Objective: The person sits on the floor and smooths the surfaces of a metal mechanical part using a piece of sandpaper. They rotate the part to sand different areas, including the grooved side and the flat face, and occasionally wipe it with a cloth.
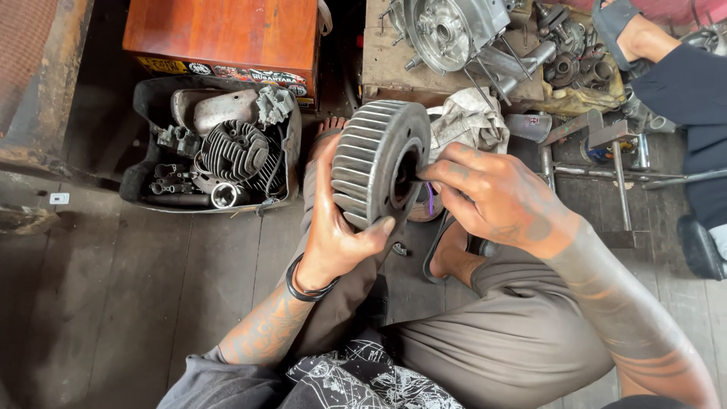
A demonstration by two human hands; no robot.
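Between both hands, finned flywheel (376,160), left hand (337,227) gripping rim, right hand (496,198) fingers pinched inside

Dark plank floor (113,303), carrying a black tub (144,178) of engine parts, an orange wooden box (219,30), a grey rag (473,117), metal stands (617,178).
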